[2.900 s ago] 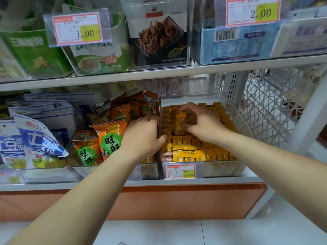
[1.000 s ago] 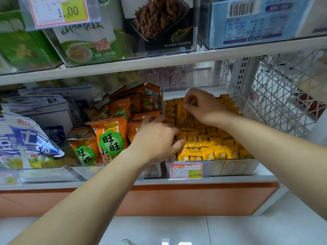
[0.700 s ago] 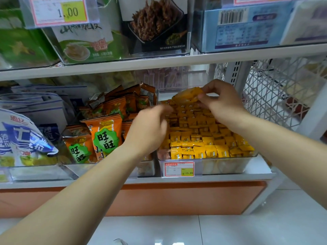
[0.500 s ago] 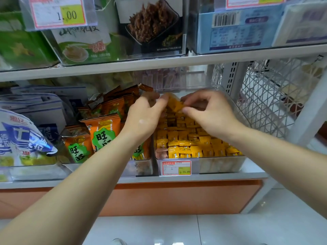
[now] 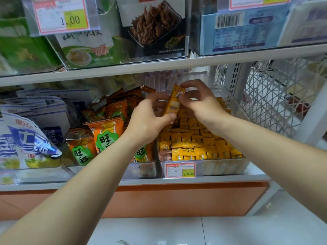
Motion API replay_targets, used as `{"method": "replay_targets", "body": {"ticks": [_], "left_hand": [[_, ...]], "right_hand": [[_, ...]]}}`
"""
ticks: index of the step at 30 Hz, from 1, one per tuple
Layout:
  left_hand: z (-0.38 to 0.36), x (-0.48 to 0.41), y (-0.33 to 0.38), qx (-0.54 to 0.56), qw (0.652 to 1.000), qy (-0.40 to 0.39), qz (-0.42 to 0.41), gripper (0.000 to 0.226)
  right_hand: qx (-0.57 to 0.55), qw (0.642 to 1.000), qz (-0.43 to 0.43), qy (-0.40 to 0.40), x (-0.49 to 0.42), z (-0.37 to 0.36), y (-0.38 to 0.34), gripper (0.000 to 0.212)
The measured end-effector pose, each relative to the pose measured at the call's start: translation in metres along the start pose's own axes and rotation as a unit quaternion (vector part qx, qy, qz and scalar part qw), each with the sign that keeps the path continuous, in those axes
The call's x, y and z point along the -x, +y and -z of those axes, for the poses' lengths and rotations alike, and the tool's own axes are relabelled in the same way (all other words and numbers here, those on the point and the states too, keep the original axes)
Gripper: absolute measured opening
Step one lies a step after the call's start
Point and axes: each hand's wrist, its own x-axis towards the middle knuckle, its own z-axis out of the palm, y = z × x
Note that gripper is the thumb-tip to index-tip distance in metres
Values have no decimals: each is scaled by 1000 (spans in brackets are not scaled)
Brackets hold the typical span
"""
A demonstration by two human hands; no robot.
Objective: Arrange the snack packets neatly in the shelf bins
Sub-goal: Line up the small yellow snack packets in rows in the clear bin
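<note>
both hands, left [image 5: 148, 121] and right [image 5: 201, 101], pinching one yellow packet [image 5: 173, 101], above clear bin [image 5: 228, 165]

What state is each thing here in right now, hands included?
left hand: grips the yellow packet low down
right hand: pinches its upper end
yellow packet: lifted, tilted, between both hands
clear bin: packed with small yellow packets
orange bags: upright, crowded together

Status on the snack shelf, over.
One yellow packet, pinched by left hand and right hand. Held above the clear bin. Nothing blocks it.
</note>
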Motion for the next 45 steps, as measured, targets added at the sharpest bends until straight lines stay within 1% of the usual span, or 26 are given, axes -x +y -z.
{"method": "replay_targets", "body": {"ticks": [1,2,3,5,6,7,9,12,13,15,16,17,19,21,24,27,29,30,33,35,37,40,43,45], "left_hand": [[0,1,-1,-37,999,3,-13,49],[0,3,-3,-97,995,7,-31,50],[0,5,-6,-179,983,8,-51,52],[0,9,-13,-333,940,-4,-75,57],[0,10,-17,-375,924,-15,-73,57],[1,11,-20,-395,916,-23,-71,56],[1,11,-25,-401,913,-25,-75,51],[1,10,-24,-396,914,-29,-78,47],[1,9,-24,-395,915,-31,-75,46],[1,9,-24,-395,916,-35,-67,45],[1,9,-23,-395,916,-34,-66,45],[-1,9,-20,-395,916,-30,-70,44],[-7,11,-13,-400,911,-23,-98,45],[-18,13,-5,-408,903,-41,-130,46],[-42,18,-3,-442,878,-104,-151,51],[-55,21,-10,-487,848,-142,-150,60],[-56,20,-15,-499,841,-140,-153,64],[-56,19,-16,-500,841,-137,-156,66],[-55,20,-17,-499,841,-132,-165,69],[-55,20,-17,-494,844,-131,-164,69],[-54,20,-16,-489,847,-131,-163,68],[-53,20,-16,-484,850,-134,-162,68],[-52,20,-14,-485,850,-140,-153,65],[-51,19,-13,-477,855,-141,-145,61]], "right_hand": [[5,1000,6,6,-2,1,1,24],[22,1000,18,12,-4,1,2,26],[49,998,34,18,-6,2,3,29],[104,992,60,34,-8,3,8,30],[122,990,64,38,-8,2,11,29],[136,988,63,38,-8,2,16,29],[182,981,57,22,-8,3,25,29],[274,959,58,-53,-7,5,35,28],[307,946,56,-92,-7,5,39,27],[400,898,56,-174,-7,0,46,28],[435,876,58,-200,-8,-2,47,29],[447,869,58,-204,-11,-1,46,29],[438,881,50,-173,-18,4,41,28],[440,885,46,-145,-22,13,41,28],[435,885,17,-163,-20,21,50,23],[424,894,10,-147,-20,22,56,14],[444,886,26,-131,-20,20,57,8],[456,881,36,-125,-19,19,57,8],[484,864,63,-125,-17,18,59,17],[492,859,65,-122,-17,16,60,17],[477,871,59,-98,-18,13,60,14],[405,910,77,-39,-18,12,53,9],[353,929,108,6,-16,16,41,9],[322,940,107,29,-11,20,35,6]]}}
